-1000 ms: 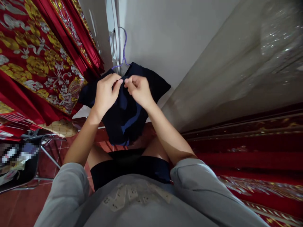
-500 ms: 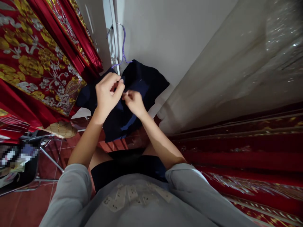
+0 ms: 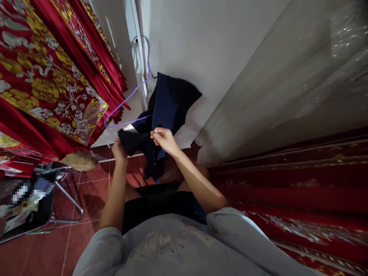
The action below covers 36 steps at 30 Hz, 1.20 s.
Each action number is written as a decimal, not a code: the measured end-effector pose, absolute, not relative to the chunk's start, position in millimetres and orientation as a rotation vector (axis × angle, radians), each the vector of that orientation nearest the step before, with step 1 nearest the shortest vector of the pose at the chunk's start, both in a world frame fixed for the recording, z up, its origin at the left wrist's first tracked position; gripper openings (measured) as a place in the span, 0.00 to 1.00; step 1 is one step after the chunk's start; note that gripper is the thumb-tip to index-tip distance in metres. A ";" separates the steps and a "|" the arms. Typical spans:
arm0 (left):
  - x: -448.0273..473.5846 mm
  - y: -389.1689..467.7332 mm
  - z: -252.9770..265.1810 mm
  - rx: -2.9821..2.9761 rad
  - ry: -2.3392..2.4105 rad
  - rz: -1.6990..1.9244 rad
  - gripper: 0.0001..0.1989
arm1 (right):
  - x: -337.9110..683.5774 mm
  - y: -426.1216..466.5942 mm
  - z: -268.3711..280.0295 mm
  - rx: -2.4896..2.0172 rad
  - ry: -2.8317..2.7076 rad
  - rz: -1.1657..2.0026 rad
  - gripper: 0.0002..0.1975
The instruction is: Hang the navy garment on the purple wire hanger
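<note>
A dark navy garment (image 3: 178, 94) hangs from the right side of a purple wire hanger (image 3: 127, 100), whose left arm is bare. The hanger's hook loops over a white upright on the wall. My left hand (image 3: 119, 150) is closed on the garment's left part, pulled low and away from the hanger. Nearer the middle, my right hand (image 3: 162, 138) is closed with its fingertips at the garment's front edge, below the hanger's lower bar. The garment's bottom dangles crumpled between my hands and my knees.
Red drapes with gold and silver embroidery (image 3: 57, 80) hang at the left. Below them stands a metal-legged black chair (image 3: 47, 214) with items on it. Clear plastic sheeting (image 3: 258, 96) covers the right side, above red embroidered cloth (image 3: 301, 184). Red tiles (image 3: 92, 203) form the floor.
My left hand has moved down and left, drawing the garment's left side off the hanger and baring the hanger's left arm. My right hand has dropped slightly.
</note>
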<state>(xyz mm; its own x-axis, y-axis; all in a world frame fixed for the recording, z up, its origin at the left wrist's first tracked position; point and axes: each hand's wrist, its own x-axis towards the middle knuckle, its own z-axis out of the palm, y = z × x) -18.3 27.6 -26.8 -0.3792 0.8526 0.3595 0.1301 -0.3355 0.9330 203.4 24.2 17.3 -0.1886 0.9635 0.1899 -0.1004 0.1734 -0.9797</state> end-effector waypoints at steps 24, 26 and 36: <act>-0.6 -4.4 33.0 2.318 1.284 0.189 0.28 | 245.2 113.1 73.9 -0.947 -1.802 0.663 0.17; -15.6 -3.6 40.6 2.370 1.331 0.029 0.27 | 240.6 126.0 55.3 -1.094 -1.826 0.761 0.18; -55.1 11.0 102.5 2.583 1.708 0.173 0.19 | 298.4 92.4 44.8 -1.397 -1.664 0.479 0.26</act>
